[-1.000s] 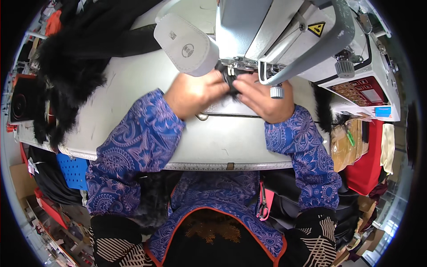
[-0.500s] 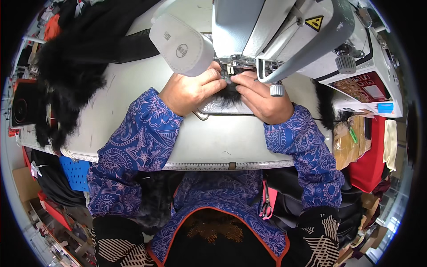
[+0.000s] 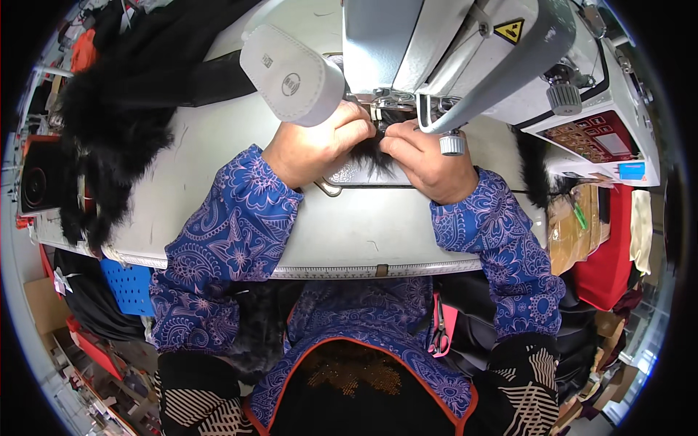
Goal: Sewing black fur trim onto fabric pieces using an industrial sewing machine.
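A small tuft of black fur (image 3: 371,158) lies under the needle area of a grey and white sewing machine (image 3: 381,43). My left hand (image 3: 314,147) pinches it from the left, fingers bent close beneath a white lamp-like cover (image 3: 291,83) that hides part of them. From the right, my right hand (image 3: 429,158) grips the same fur between thumb and fingers, partly behind the machine's grey curved bar (image 3: 494,80). Both hands' fingertips almost meet by the presser foot, which is largely hidden. A shiny metal plate (image 3: 356,173) shows under the fur.
Black fur and dark fabric (image 3: 116,109) heap up at the left of the white table (image 3: 342,232). A measuring tape (image 3: 327,272) runs along the front edge. Scissors (image 3: 440,334) hang by my lap. At right are a control panel (image 3: 592,139) and a red box (image 3: 607,254).
My left hand has shifted slightly right and its fingers have curled in more. My right fingers have bent inward, nearer the left ones. More of the fur tuft shows between the hands.
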`<act>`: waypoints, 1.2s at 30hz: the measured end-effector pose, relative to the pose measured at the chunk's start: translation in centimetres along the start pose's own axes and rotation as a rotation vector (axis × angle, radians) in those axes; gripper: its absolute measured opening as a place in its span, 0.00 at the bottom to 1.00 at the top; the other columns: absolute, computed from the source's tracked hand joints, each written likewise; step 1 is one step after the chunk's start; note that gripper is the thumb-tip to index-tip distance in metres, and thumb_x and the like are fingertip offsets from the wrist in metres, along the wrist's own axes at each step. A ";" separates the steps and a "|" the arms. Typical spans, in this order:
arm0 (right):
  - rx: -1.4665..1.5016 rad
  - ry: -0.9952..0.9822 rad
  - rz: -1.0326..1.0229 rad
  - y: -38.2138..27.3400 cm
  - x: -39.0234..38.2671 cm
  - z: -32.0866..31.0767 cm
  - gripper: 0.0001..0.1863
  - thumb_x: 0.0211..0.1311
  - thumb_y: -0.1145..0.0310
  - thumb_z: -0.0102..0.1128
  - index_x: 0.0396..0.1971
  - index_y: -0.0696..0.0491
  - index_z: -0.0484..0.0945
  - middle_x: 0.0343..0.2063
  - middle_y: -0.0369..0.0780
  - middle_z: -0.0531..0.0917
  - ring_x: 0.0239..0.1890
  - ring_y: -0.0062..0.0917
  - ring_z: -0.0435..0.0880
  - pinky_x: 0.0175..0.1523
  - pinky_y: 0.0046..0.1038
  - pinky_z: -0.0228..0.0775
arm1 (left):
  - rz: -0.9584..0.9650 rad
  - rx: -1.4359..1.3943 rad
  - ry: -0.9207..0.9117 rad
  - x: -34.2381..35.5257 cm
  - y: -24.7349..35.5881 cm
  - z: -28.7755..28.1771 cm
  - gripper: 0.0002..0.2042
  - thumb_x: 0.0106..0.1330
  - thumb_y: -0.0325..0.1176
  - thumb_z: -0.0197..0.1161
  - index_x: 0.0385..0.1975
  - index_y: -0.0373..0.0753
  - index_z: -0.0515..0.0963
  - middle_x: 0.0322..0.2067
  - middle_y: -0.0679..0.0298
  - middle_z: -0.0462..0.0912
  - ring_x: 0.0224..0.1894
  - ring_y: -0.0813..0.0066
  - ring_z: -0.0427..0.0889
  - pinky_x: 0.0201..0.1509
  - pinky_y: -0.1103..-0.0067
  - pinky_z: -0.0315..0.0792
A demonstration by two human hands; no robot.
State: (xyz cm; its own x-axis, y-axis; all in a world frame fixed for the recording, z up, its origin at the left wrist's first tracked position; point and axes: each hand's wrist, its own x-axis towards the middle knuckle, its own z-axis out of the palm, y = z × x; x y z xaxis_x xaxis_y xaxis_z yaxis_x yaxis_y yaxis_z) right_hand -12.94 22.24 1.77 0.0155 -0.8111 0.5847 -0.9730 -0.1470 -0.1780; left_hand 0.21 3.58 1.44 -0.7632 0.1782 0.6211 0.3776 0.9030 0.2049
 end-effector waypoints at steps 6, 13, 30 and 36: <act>-0.005 -0.011 -0.032 0.2 -0.2 0.2 0.11 0.49 0.75 0.64 0.35 0.50 0.85 0.34 0.36 0.85 0.34 0.30 0.86 0.35 0.28 0.79 | 0.060 0.115 -0.017 -0.3 -1.1 -0.2 0.16 0.44 0.23 0.71 0.36 0.40 0.85 0.37 0.62 0.86 0.37 0.65 0.86 0.35 0.74 0.81; -0.083 -0.062 -0.008 0.2 -0.4 -0.5 0.11 0.49 0.75 0.65 0.35 0.50 0.85 0.35 0.36 0.85 0.33 0.30 0.85 0.35 0.29 0.79 | 0.118 0.049 -0.058 -1.1 -0.7 -0.9 0.16 0.42 0.26 0.71 0.35 0.39 0.86 0.35 0.66 0.84 0.43 0.64 0.83 0.46 0.69 0.78; 0.125 -0.052 0.165 1.7 -0.8 0.2 0.09 0.60 0.66 0.68 0.37 0.54 0.85 0.30 0.42 0.86 0.31 0.34 0.86 0.38 0.32 0.79 | 0.059 0.016 -0.090 -1.4 -1.0 -0.5 0.16 0.47 0.23 0.71 0.38 0.38 0.84 0.37 0.59 0.86 0.39 0.60 0.87 0.42 0.71 0.82; 0.486 -0.065 0.554 2.3 -0.2 1.1 0.12 0.62 0.63 0.67 0.37 0.57 0.86 0.32 0.45 0.88 0.35 0.34 0.87 0.41 0.32 0.78 | -0.118 0.056 -0.149 -1.5 -1.3 -0.1 0.13 0.56 0.26 0.68 0.41 0.45 0.86 0.35 0.63 0.83 0.41 0.63 0.83 0.44 0.69 0.79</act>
State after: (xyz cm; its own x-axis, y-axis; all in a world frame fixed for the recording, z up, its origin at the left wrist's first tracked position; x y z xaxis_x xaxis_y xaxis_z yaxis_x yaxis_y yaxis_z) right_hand -14.97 21.48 0.37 -0.4201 -0.8689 0.2616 -0.6305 0.0722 -0.7728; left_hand 0.88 2.05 0.36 -0.8713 0.1218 0.4754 0.2540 0.9408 0.2246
